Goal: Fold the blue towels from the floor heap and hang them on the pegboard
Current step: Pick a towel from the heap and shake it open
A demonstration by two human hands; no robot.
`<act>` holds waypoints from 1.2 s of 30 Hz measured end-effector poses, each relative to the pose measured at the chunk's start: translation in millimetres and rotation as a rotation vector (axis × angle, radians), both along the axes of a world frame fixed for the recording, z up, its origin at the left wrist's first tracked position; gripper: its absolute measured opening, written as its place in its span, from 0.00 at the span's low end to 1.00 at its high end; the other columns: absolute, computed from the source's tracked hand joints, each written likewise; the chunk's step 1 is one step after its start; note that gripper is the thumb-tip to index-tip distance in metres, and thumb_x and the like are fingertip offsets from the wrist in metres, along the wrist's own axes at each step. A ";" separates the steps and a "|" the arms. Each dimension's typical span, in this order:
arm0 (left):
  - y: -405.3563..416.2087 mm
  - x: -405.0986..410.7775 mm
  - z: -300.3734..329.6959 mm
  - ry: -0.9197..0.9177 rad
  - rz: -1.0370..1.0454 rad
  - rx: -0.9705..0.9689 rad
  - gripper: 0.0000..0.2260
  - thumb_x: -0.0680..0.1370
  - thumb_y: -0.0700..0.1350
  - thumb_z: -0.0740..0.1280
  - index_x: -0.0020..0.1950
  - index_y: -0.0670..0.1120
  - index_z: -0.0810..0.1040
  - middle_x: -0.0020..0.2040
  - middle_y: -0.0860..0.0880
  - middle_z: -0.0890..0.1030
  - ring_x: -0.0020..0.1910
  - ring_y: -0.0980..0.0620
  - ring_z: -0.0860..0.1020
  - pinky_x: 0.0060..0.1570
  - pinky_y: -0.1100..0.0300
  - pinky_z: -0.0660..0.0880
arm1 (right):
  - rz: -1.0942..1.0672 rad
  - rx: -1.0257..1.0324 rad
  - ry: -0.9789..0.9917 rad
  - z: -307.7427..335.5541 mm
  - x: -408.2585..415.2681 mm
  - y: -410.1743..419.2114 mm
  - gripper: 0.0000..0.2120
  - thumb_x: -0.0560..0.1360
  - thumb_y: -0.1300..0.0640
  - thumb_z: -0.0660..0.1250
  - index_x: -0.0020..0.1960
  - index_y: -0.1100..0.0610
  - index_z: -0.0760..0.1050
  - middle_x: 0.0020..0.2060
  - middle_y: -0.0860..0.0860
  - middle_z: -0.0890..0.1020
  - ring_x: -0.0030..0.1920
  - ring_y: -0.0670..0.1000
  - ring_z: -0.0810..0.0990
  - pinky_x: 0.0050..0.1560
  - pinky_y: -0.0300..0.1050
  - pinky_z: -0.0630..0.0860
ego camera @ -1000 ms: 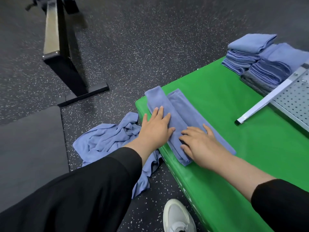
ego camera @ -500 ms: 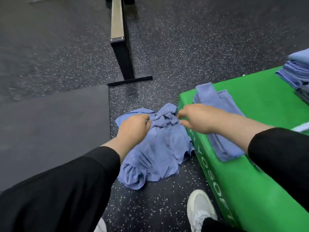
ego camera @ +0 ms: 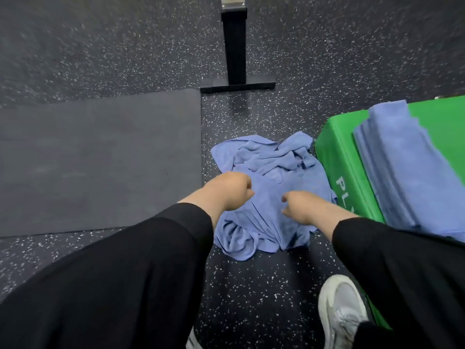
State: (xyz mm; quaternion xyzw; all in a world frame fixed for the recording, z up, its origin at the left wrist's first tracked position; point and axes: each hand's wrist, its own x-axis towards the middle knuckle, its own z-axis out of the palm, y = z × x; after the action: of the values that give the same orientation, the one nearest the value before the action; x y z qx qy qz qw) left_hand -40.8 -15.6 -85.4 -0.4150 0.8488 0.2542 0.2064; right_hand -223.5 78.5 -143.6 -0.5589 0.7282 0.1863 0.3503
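Head view, looking steeply down at the floor. A heap of blue towels (ego camera: 269, 187) lies crumpled on the dark speckled floor (ego camera: 251, 285), its right edge just beside the side wall of a green padded box (ego camera: 344, 162) with white lettering partly visible. On top of the box lies a folded blue towel (ego camera: 407, 172), long and narrow, running from the far edge toward the near edge. Both arms, in black sleeves, reach down over the heap. The left hand (ego camera: 226, 191) is at the heap's left side, knuckles up, fingers curled under; the fingertips are hidden beneath the hand, so I cannot tell whether they pinch cloth or merely rest on it. The right hand (ego camera: 302, 206) is over the middle of the heap, fingers likewise bent downward toward the fabric; contact looks likely but a grip cannot be confirmed, the frame being slightly blurred. The two hands are near each other but apart. A smooth dark mat (ego camera: 100, 159) lies to the left of the heap, its corner near the towels. Beyond it a black stand foot (ego camera: 236, 85) sits flat on the floor with an upright post. A white shoe (ego camera: 342, 313) shows at bottom right, beside the box.
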 end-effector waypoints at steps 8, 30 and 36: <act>8.4 -13.5 -1.5 -0.076 -0.076 0.121 0.18 0.85 0.51 0.59 0.71 0.45 0.74 0.68 0.43 0.77 0.66 0.42 0.73 0.61 0.53 0.70 | -0.522 -0.137 -0.223 -64.9 -6.4 14.4 0.28 0.80 0.52 0.66 0.75 0.61 0.62 0.70 0.62 0.73 0.69 0.63 0.73 0.67 0.53 0.71; 13.8 -14.2 41.4 0.002 -0.001 -0.007 0.15 0.84 0.53 0.60 0.66 0.48 0.78 0.61 0.47 0.81 0.57 0.44 0.78 0.53 0.54 0.74 | -0.515 -0.542 -0.206 43.3 -13.6 -24.6 0.11 0.82 0.55 0.59 0.42 0.57 0.69 0.39 0.55 0.76 0.43 0.56 0.74 0.41 0.49 0.67; 33.9 -13.6 134.9 0.400 0.362 -0.110 0.13 0.83 0.51 0.61 0.64 0.49 0.78 0.53 0.48 0.84 0.47 0.48 0.79 0.46 0.57 0.75 | -0.593 -0.779 -0.369 171.4 -11.2 -31.4 0.17 0.82 0.53 0.64 0.35 0.57 0.71 0.32 0.50 0.74 0.38 0.55 0.73 0.36 0.46 0.65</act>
State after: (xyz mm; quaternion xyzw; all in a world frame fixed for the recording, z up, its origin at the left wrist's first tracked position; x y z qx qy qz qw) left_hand -54.4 18.3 49.5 -0.5120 0.7973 0.3174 -0.0369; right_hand -234.7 47.0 27.8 -0.4410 0.7967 -0.3070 0.2765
